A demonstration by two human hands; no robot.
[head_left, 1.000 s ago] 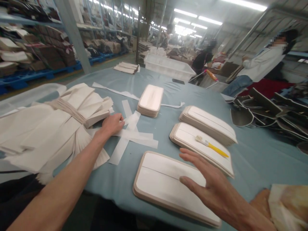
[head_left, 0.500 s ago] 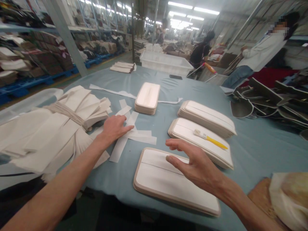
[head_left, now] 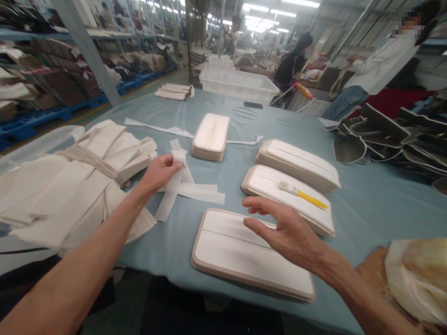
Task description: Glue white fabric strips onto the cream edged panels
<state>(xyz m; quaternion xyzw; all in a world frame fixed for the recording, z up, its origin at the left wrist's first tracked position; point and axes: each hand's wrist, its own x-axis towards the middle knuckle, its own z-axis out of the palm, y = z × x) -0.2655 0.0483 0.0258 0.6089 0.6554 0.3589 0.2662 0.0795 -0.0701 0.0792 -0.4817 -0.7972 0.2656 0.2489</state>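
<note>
My left hand (head_left: 161, 171) pinches a white strip (head_left: 179, 160) between thumb and fingers, over a loose pile of crossing strips (head_left: 202, 188). Left of that hand lies a tied bundle of cream fabric pieces (head_left: 80, 181). My right hand (head_left: 279, 223) hovers with thumb and fingers apart and nothing between them. Under it is the nearest stack of rounded rectangular panels (head_left: 226, 251), white with a line along the top. Behind are two similar panel stacks, the middle one (head_left: 260, 179) carrying a yellow-handled brush (head_left: 305, 196) and the far one (head_left: 300, 160) beside it.
A smaller panel stack (head_left: 211, 135) rests on a long white strip. Farther back are folded cream pieces (head_left: 172, 91), a phone (head_left: 253, 105) and a white bin (head_left: 237, 83). Dark curved pieces (head_left: 377, 135) pile up at right. Two people are beyond the table.
My left hand has closed from spread fingers to a pinch on a white strip, lifting it slightly. My right hand stays open over the near stack. The view has shifted a little.
</note>
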